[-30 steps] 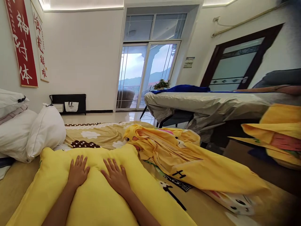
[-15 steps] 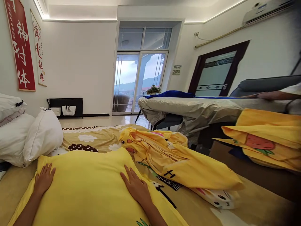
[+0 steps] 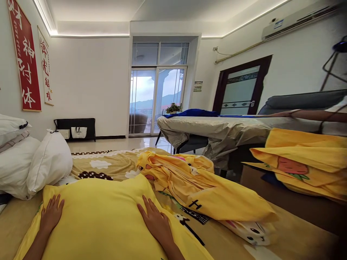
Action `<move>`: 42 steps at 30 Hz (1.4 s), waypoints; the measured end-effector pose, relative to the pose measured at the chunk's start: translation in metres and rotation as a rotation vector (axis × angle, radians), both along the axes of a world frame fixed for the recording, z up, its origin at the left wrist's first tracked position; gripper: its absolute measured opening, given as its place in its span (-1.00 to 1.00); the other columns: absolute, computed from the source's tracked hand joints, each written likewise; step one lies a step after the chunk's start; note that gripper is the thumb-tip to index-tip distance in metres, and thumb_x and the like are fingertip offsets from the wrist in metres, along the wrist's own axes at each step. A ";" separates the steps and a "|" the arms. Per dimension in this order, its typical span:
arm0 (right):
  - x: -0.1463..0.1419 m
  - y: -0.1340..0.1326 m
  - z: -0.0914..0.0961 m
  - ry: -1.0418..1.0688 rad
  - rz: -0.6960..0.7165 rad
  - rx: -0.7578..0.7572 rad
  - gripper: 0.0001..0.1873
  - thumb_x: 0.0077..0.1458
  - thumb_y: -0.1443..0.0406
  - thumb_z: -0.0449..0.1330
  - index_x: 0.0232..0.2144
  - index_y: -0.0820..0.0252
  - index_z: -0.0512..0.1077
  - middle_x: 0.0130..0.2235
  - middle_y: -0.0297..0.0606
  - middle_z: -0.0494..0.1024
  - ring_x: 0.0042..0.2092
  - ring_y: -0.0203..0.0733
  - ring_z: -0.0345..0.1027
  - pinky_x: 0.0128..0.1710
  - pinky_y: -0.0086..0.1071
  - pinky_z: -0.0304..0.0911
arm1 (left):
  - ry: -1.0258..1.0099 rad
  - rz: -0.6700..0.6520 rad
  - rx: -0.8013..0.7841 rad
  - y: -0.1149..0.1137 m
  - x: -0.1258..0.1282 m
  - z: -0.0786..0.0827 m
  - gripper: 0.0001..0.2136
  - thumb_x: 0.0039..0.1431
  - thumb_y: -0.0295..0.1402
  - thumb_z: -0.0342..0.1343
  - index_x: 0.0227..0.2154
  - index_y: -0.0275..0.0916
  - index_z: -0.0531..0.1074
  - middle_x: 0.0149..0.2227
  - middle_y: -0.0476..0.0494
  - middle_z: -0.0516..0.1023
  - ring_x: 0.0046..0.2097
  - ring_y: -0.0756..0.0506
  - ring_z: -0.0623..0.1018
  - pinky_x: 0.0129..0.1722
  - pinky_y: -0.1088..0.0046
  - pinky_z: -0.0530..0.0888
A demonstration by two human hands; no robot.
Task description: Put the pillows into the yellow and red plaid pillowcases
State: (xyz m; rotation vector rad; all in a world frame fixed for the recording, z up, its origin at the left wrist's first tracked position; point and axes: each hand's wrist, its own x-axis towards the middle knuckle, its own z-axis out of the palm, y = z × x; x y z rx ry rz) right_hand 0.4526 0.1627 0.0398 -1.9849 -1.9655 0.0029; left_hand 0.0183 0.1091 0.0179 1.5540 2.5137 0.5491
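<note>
A plump yellow pillow (image 3: 100,216) lies in front of me on a tan patterned blanket (image 3: 119,160). Resting on its left edge, my left hand (image 3: 51,213) is flat with fingers stretched out. My right hand (image 3: 155,218) presses flat on the pillow's right side, fingers spread. Neither hand grips anything. Just right of the pillow lies a rumpled orange-yellow cloth cover (image 3: 217,195) with a black letter H on it. A white cartoon animal face (image 3: 255,231) shows beneath its lower edge.
White pillows (image 3: 50,164) are piled at the left. A cardboard box (image 3: 271,195) at the right holds folded yellow cloth (image 3: 306,155) with a carrot print. Behind it stands a plastic-covered table (image 3: 217,126) with blue cloth (image 3: 195,113); another person's arm (image 3: 311,115) rests there.
The view has tipped slightly upward and shifted right, so more ceiling shows. Both hands stay flat in nearly the same places on the pillow.
</note>
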 end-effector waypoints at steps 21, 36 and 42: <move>-0.001 0.000 0.002 0.044 0.005 -0.016 -0.28 0.16 -0.03 -0.30 0.30 0.12 -0.04 0.29 -0.14 0.07 0.30 -0.13 -0.11 0.17 -0.05 -0.04 | -0.006 -0.003 -0.027 0.001 0.002 0.002 -0.41 0.24 -0.06 -0.41 0.29 -0.16 -0.06 0.35 -0.10 -0.09 0.34 -0.16 -0.05 0.22 -0.02 0.04; 0.001 0.000 -0.004 0.057 0.014 -0.031 -0.27 0.17 -0.04 -0.29 0.30 0.13 -0.08 0.30 -0.15 0.04 0.32 -0.13 -0.15 0.18 -0.01 -0.07 | 0.028 0.000 -0.038 -0.006 0.007 0.009 -0.42 0.26 -0.07 -0.39 0.29 -0.18 -0.05 0.34 -0.14 -0.08 0.34 -0.17 -0.03 0.21 -0.01 0.08; 0.010 0.027 0.083 -0.022 0.177 -0.164 -0.35 0.06 0.08 0.07 0.11 0.39 0.30 0.03 0.14 0.44 0.06 0.15 0.32 0.01 0.01 0.18 | 0.147 -0.157 -0.182 0.002 0.010 0.078 -0.57 0.22 -0.30 -0.22 0.04 -0.34 0.38 0.04 -0.45 0.45 0.06 -0.35 0.44 -0.02 -0.05 0.32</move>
